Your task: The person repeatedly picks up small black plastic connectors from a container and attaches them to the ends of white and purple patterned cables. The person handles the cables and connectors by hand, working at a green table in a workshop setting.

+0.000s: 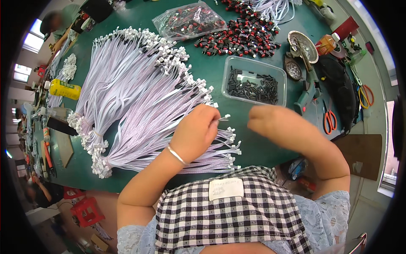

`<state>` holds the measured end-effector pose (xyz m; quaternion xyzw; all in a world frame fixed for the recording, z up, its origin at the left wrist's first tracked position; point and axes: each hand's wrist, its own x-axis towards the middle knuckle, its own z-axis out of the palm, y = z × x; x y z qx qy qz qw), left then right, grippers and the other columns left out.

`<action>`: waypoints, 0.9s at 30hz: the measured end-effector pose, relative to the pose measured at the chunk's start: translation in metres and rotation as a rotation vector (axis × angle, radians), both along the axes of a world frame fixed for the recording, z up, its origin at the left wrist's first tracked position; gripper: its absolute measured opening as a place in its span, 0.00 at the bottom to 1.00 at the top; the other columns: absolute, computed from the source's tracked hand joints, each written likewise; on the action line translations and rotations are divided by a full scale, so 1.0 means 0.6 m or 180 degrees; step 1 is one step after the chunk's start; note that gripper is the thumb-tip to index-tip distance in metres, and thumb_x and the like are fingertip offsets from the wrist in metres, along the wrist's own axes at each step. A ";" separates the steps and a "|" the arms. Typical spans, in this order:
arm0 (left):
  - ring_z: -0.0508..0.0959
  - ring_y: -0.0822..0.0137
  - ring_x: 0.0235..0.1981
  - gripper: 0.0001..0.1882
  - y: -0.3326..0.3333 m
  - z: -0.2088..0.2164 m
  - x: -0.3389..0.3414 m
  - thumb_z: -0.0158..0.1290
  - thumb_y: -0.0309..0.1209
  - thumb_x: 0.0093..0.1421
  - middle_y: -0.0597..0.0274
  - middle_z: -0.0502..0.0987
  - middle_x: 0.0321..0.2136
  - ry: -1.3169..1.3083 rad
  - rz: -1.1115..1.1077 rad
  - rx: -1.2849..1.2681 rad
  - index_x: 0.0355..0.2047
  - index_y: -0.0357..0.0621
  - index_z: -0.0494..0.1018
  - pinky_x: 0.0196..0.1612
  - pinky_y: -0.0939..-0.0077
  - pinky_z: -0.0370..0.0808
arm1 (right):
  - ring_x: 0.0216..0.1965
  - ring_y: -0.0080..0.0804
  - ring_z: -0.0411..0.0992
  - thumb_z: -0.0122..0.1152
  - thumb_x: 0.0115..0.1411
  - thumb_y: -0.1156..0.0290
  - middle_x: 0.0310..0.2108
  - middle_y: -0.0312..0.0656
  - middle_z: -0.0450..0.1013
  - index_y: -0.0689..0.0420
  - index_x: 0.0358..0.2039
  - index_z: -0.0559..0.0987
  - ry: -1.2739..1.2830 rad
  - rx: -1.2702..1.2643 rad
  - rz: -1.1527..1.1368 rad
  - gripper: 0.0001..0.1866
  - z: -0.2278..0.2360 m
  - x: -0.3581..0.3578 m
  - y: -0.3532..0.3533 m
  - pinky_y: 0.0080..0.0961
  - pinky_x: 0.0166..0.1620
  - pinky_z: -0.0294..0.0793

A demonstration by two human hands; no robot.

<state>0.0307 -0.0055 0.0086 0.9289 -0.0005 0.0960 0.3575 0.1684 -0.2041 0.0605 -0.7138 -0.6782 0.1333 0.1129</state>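
My left hand (195, 129) is closed around one white ribbon cable near its end. The cable's small white connector (226, 117) pokes out past the fingertips, pointing right. Apart from it, to the right, my right hand (270, 122) has its fingers pinched together; whatever is in them is hidden. Below and left of my left hand, white cables (139, 146) fan out over the green table, bundled at their left ends. A see-through plastic tub (253, 101) of short black tubes (256, 86) stands just beyond my right hand.
Black-and-red plugs (241, 38) are heaped at the back, beside a filled plastic bag (190, 22). Metal dishes (303, 46), a soldering-gun-like tool (311, 91) and orange-handled scissors (330, 120) lie right. A yellow bottle (63, 89) lies left. Other people sit along the table's far left.
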 end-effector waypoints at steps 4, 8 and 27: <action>0.73 0.79 0.20 0.06 -0.003 0.023 -0.018 0.47 0.28 0.62 0.66 0.73 0.24 0.1199 0.0357 -0.2015 0.36 0.38 0.71 0.22 0.85 0.68 | 0.28 0.32 0.70 0.56 0.43 0.72 0.25 0.37 0.66 0.56 0.23 0.72 -0.0971 0.0265 0.0078 0.05 -0.049 -0.027 -0.006 0.27 0.32 0.73; 0.72 0.80 0.18 0.08 -0.005 0.010 -0.033 0.47 0.29 0.63 0.66 0.74 0.23 0.1620 0.0572 -0.2812 0.40 0.38 0.70 0.21 0.89 0.67 | 0.29 0.33 0.70 0.55 0.44 0.72 0.24 0.38 0.66 0.55 0.24 0.70 -0.0587 0.0418 -0.0010 0.06 -0.081 -0.051 -0.004 0.29 0.34 0.73; 0.65 0.82 0.16 0.07 -0.008 -0.003 -0.049 0.48 0.30 0.63 0.66 0.71 0.20 0.1496 0.0531 -0.3972 0.38 0.41 0.68 0.18 0.90 0.61 | 0.33 0.24 0.73 0.58 0.57 0.80 0.33 0.40 0.74 0.63 0.36 0.76 0.5390 0.1619 -0.2599 0.06 -0.110 -0.124 0.058 0.19 0.36 0.74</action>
